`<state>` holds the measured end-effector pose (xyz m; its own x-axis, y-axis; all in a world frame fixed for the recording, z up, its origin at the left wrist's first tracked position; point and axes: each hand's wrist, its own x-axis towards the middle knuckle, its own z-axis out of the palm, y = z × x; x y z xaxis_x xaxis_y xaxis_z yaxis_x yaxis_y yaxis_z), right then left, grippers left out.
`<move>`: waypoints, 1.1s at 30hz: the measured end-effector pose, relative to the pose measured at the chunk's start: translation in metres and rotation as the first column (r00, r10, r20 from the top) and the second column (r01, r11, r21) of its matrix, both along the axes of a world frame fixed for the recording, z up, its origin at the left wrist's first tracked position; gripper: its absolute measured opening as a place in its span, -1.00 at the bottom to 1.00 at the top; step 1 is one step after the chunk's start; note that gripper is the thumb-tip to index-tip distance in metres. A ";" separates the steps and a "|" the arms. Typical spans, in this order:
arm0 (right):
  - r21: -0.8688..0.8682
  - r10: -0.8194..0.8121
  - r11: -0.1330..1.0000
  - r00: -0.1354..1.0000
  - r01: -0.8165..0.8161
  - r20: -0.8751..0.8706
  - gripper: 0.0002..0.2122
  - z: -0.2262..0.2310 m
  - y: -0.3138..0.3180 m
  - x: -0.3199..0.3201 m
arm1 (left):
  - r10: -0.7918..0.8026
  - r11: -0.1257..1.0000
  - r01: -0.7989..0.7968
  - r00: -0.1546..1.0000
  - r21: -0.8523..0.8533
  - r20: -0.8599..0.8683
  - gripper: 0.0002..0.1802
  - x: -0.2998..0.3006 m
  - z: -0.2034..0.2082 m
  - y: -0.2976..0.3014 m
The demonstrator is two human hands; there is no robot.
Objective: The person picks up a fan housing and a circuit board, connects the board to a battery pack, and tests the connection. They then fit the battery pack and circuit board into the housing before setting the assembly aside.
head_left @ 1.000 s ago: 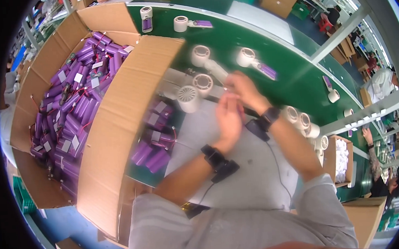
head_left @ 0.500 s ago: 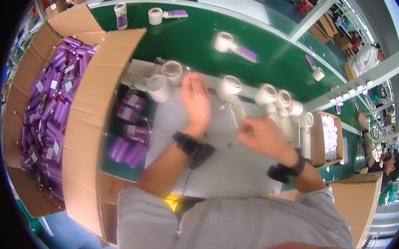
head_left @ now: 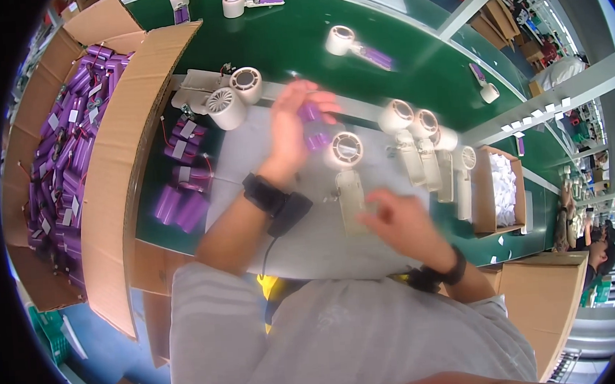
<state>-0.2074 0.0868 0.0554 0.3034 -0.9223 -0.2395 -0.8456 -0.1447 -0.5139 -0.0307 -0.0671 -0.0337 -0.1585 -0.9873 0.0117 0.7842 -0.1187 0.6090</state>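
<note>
My left hand (head_left: 289, 126), blurred, is closed around a purple battery pack (head_left: 316, 136) just above the head of a cream handheld fan (head_left: 346, 151). That fan lies on the grey mat with its open handle (head_left: 351, 196) toward me. At the handle's right edge is my right hand (head_left: 404, 225), fingers curled and thumb near the lower end; motion blur softens the contact. Left of the mat sit several loose purple battery packs (head_left: 182, 210). Two more fan heads (head_left: 226, 109) stand at the mat's far left corner.
Several cream fans (head_left: 411, 154) line the mat's right side, beside a carton of white pieces (head_left: 504, 187). A big carton full of purple packs (head_left: 73, 157) stands at left. More fans (head_left: 340, 41) lie on the green bench beyond. A co-worker (head_left: 600, 248) is at far right.
The fan has come nearer to me, with my right hand still at its handle. A purple battery pack now shows in my left hand. The view has shifted slightly.
</note>
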 end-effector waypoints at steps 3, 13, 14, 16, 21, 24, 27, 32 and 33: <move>-0.173 -0.190 0.955 0.944 0.242 0.270 -0.73 0.002 -0.018 0.001 | -0.110 0.994 0.110 0.992 0.001 -0.068 -0.75 -0.004 0.009 0.006; -0.129 -0.127 0.947 0.710 0.296 0.693 -0.56 -0.035 -0.065 0.045 | -0.283 0.959 0.272 0.938 -0.079 -0.199 -0.75 -0.016 0.019 0.009; -0.129 -0.121 0.949 0.711 0.287 0.692 -0.56 -0.034 -0.065 0.045 | -0.290 0.957 0.279 0.937 -0.083 -0.196 -0.75 -0.018 0.018 0.010; 0.030 -0.224 0.957 0.666 0.290 0.711 -0.57 -0.029 -0.063 0.038 | -0.308 0.951 0.296 0.933 -0.094 -0.185 -0.75 -0.020 0.017 0.012; 0.182 -0.313 0.945 0.580 0.273 0.752 -0.61 -0.024 -0.059 0.036 | -0.424 0.905 0.398 0.874 -0.151 -0.236 -0.76 -0.017 0.016 0.017; 0.209 -0.299 0.952 0.528 0.225 0.795 -0.57 -0.022 -0.052 0.029 | -0.459 0.888 0.434 0.850 -0.151 -0.258 -0.76 -0.018 0.024 0.025; 0.297 -0.332 0.943 0.429 0.147 0.840 -0.53 -0.009 -0.044 0.022 | -0.434 0.895 0.404 0.887 -0.188 -0.160 -0.76 -0.022 0.035 0.033; 0.448 -0.424 0.893 0.254 -0.045 0.869 -0.46 -0.007 -0.026 -0.017 | 0.096 0.828 0.379 0.630 -0.413 0.771 -0.76 0.005 0.078 0.046; 0.450 -0.420 0.889 0.237 -0.089 0.876 -0.45 -0.009 -0.025 -0.024 | 0.085 0.828 0.392 0.619 -0.401 0.781 -0.76 0.013 0.074 0.050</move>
